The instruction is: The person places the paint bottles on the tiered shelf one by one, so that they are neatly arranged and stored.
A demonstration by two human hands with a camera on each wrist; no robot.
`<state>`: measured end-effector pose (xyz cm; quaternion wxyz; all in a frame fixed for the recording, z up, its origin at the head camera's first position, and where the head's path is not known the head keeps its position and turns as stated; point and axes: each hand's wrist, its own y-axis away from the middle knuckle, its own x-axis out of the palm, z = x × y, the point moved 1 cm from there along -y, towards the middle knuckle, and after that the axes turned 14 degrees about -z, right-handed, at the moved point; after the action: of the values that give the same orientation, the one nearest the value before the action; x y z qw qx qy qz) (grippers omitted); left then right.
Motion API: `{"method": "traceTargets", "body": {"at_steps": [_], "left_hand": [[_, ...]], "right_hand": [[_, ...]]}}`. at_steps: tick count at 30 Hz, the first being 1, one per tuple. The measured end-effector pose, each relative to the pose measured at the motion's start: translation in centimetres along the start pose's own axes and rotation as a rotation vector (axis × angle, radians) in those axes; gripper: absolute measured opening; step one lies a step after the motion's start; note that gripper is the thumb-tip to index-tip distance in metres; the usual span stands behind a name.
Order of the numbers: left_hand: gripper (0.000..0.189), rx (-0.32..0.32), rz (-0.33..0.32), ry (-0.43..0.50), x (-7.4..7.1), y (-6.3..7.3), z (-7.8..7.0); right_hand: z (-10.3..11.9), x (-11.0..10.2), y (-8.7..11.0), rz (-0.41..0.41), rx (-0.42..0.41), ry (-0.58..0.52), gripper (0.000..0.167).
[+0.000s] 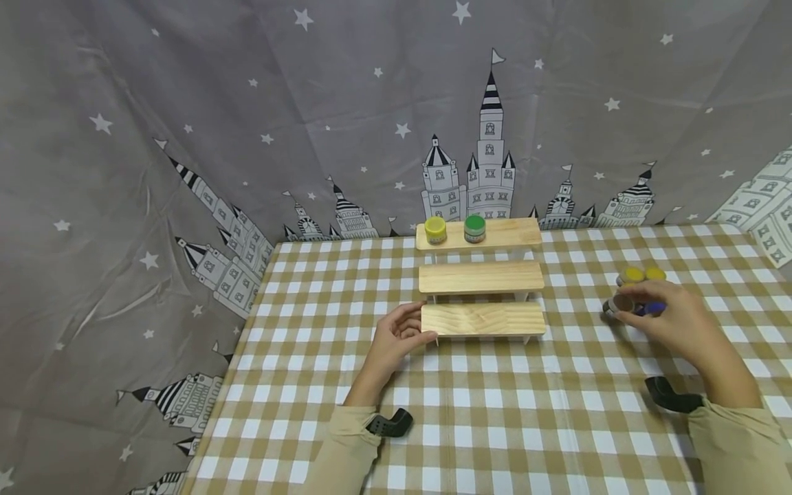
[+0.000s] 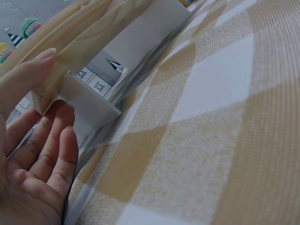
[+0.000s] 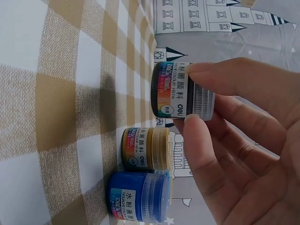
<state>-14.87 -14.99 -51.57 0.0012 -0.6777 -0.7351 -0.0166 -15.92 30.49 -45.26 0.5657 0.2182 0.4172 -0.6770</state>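
My left fingers [image 2: 69,145] grip the left end of the lowest step [image 1: 485,320] of the wooden rack [image 1: 482,278], while my right fingers [image 3: 201,145] pinch a dark paint jar [image 3: 173,89] by its sides, its axis roughly upright and its clear lid [image 3: 204,103] away from the worktop [image 1: 495,419]. From that jar the rack lies to the left, well apart, its right end facing me there. Farther off, a yellow jar [image 1: 436,232] and a green jar [image 1: 475,230] stand on the top step [image 1: 510,234], toward its left.
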Motion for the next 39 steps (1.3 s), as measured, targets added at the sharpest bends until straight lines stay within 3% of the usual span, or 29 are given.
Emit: {"method": "traceTargets", "body": {"at_steps": [15,26,34,39], "left_hand": [[0.064,-0.006,-0.003,0.004,0.0,0.0,-0.3],[0.067,-0.01,0.003,0.006,0.1,0.0,-0.1],[0.064,0.0,-0.007,0.01,-0.1,0.0,-0.1],[0.065,-0.008,0.003,0.007,0.0,0.1,-0.1]], "right_hand": [[0.5,-0.3,0.1,-0.067,0.009,-0.09,0.04],[1.0,-0.6,0.3,-0.167,-0.036,-0.212,0.034],[1.9,-0.8,-0.4,-0.169,-0.009,-0.223,0.035],[2.9,-0.9,-1.2,-0.178,-0.035,-0.234,0.034]]}}
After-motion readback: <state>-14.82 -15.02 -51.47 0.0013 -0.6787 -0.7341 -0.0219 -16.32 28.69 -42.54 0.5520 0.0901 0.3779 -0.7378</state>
